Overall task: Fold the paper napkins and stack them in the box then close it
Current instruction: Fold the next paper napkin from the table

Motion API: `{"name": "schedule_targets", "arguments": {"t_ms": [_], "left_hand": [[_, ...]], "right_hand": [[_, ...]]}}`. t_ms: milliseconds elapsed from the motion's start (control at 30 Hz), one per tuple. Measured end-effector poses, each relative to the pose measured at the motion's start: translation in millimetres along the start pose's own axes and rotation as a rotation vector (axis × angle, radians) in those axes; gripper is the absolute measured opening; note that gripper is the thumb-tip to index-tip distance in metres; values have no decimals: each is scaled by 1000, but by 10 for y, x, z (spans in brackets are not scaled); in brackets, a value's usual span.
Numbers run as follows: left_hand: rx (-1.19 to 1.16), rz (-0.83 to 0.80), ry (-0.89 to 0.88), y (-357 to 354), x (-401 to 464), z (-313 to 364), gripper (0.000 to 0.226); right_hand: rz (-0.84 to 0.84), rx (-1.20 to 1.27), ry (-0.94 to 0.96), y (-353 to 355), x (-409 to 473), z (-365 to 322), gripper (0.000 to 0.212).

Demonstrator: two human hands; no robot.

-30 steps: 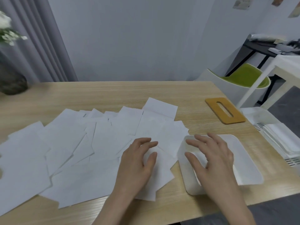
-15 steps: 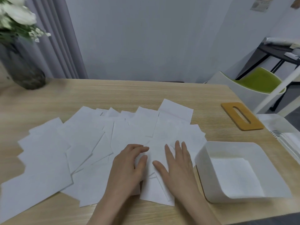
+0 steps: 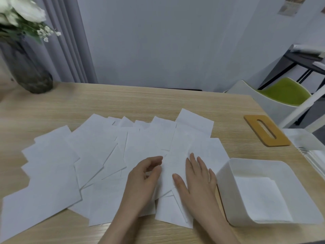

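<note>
Resting side by side at 6 o'clock on the wooden worktop (image 3: 109, 106), both hands lie on the spread of white paper napkins (image 3: 98, 155). The right hand (image 3: 198, 184) lies flat, fingers straight and close together, thumb out to 9 o'clock, pressing one napkin down. The left hand (image 3: 140, 184) has its fingers curled, tips and thumb drawn near each other at a napkin's edge; whether it pinches the sheet cannot be told. Just beside the right hand, at 3 o'clock, stands the open white box (image 3: 226, 189) with a folded napkin (image 3: 262, 198) lying inside. The tan slotted lid (image 3: 267, 131) lies apart at 1 o'clock.
</note>
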State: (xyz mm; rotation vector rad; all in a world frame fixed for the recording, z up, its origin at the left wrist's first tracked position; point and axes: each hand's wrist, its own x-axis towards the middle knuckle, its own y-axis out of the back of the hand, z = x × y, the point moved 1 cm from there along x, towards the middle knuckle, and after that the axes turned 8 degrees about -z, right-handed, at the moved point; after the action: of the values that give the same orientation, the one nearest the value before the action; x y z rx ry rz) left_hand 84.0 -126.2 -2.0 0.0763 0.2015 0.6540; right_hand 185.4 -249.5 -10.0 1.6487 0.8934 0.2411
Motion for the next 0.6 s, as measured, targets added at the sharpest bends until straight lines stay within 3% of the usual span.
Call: {"name": "schedule_targets", "arguments": {"t_ms": [233,433,600], "left_hand": [[-434,-45,260,-51,54,3,18],[-495,-36,348,-48,89,-106,23],[-492,-52,275,-2,48,-96,25]], "right_hand": [[-139,7,267,39,-264,-152,74],[-335,-51,485,4,-345,-202,75],[-374,-42,564,-12,-356,-229,82]]}}
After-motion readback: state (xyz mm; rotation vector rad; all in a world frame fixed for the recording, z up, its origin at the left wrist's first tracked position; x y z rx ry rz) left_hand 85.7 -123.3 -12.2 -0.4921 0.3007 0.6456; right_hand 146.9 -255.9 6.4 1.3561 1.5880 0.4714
